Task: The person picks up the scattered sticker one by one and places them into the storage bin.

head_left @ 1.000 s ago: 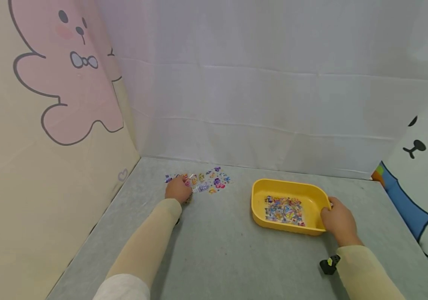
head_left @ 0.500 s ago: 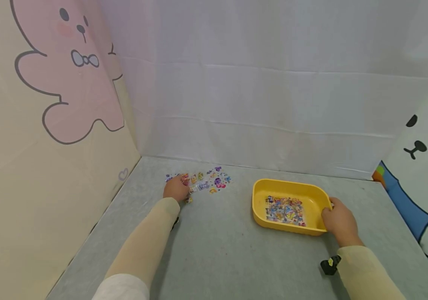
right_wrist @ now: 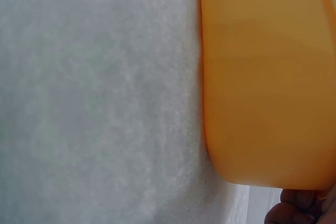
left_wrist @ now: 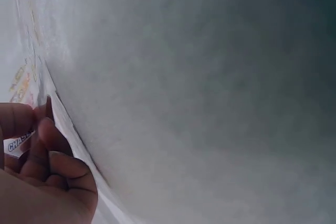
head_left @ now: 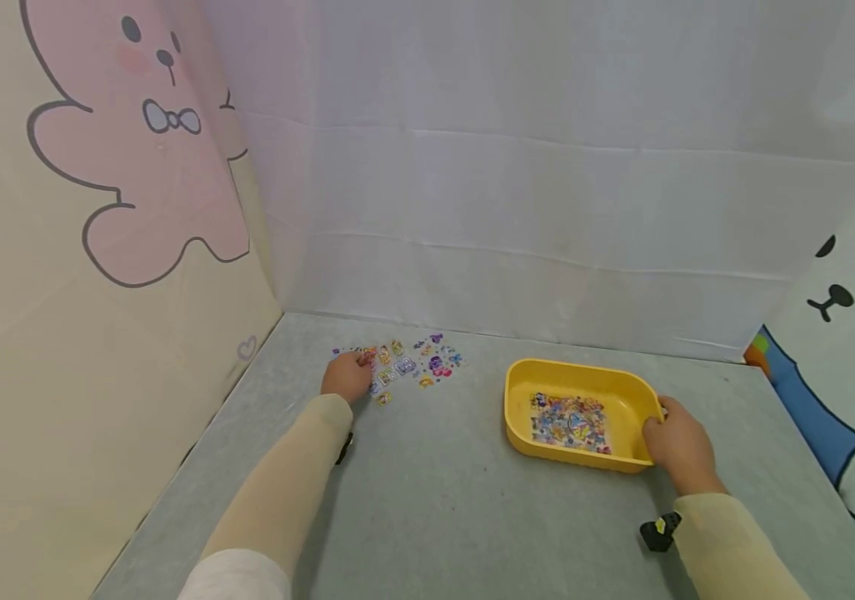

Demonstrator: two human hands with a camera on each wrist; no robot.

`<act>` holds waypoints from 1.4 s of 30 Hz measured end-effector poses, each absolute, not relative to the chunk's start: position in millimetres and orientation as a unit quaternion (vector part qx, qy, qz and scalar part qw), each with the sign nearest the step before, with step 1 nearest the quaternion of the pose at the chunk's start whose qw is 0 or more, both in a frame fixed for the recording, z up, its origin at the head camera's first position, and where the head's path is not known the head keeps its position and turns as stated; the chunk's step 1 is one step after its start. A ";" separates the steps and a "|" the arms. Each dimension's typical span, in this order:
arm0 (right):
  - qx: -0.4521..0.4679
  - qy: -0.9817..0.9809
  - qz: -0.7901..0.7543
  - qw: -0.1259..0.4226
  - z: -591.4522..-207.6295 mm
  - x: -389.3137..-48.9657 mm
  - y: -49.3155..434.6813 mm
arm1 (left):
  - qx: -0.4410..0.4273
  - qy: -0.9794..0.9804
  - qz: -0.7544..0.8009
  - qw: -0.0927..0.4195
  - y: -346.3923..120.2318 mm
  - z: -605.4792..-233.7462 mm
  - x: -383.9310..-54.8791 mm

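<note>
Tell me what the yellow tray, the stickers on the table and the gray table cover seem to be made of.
Yellow tray: probably molded plastic, smooth and slightly glossy; the rounded corners and even color suggest it.
Stickers: perhaps thin clear film, since gray shows between the printed pictures, but that's uncertain.
Table cover: likely a felt-like cloth, matte, with a fuzzy grain up close.

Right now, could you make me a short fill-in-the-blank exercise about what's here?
The ____ hand grips the rounded yellow plastic tray.
A multicoloured printed sheet lies ____ that tray.
The left hand touches multicoloured stickers lying on a ____ tabletop.
The pink cartoon figure on the cream fabric wall wears a ____.
Missing words: right; inside; grey; bow tie.
</note>
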State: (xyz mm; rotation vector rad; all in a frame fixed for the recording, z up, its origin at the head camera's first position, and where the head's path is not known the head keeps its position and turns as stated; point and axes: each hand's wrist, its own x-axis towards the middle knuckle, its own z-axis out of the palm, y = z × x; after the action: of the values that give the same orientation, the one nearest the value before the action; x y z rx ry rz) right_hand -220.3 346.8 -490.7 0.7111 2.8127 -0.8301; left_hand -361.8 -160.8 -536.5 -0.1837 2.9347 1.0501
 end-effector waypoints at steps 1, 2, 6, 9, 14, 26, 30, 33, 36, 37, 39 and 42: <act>0.236 0.930 -0.274 0.062 -490.9 -220.3 346.7 | -0.059 0.940 0.337 0.010 -161.4 -536.2 -361.6; 0.237 0.930 -0.275 0.062 -491.0 -220.1 346.5 | -0.055 0.940 0.338 0.011 -162.0 -536.0 -361.4; 0.235 0.931 -0.274 0.060 -491.7 -219.1 346.6 | -0.057 0.933 0.356 0.015 -163.1 -535.9 -361.0; 0.233 0.931 -0.274 0.057 -491.8 -218.4 347.3 | -0.058 0.926 0.373 0.021 -162.6 -535.5 -361.5; 0.235 0.930 -0.277 0.057 -490.8 -218.1 347.8 | -0.068 0.912 0.402 0.036 -160.0 -531.5 -363.1; 0.235 0.930 -0.275 0.060 -495.2 -221.0 350.1 | -0.075 0.889 0.447 0.065 -153.0 -525.2 -363.8; 0.237 0.930 -0.275 0.060 -494.8 -221.2 349.5 | -0.083 0.877 0.466 0.081 -149.1 -523.2 -362.7; 0.236 0.930 -0.276 0.058 -493.6 -220.5 348.4 | -0.080 0.871 0.476 0.088 -146.5 -520.6 -362.1; 0.234 0.930 -0.276 0.056 -492.9 -219.8 347.8 | -0.076 0.866 0.485 0.092 -141.8 -516.9 -359.8; 0.234 0.931 -0.277 0.055 -493.0 -219.7 347.8 | -0.073 0.867 0.484 0.091 -140.2 -515.4 -358.6; 0.232 0.931 -0.277 0.053 -493.1 -219.5 347.8 | -0.070 0.868 0.482 0.091 -135.9 -512.8 -356.5; 0.231 0.932 -0.276 0.052 -493.5 -219.4 347.9 | -0.071 0.873 0.473 0.092 -129.2 -507.7 -353.2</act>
State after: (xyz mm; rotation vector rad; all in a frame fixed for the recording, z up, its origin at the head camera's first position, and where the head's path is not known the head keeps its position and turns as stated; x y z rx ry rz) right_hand -219.4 347.9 -493.5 0.7013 2.8339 -0.8408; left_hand -353.2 -129.2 -507.7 -0.2093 2.5932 1.4040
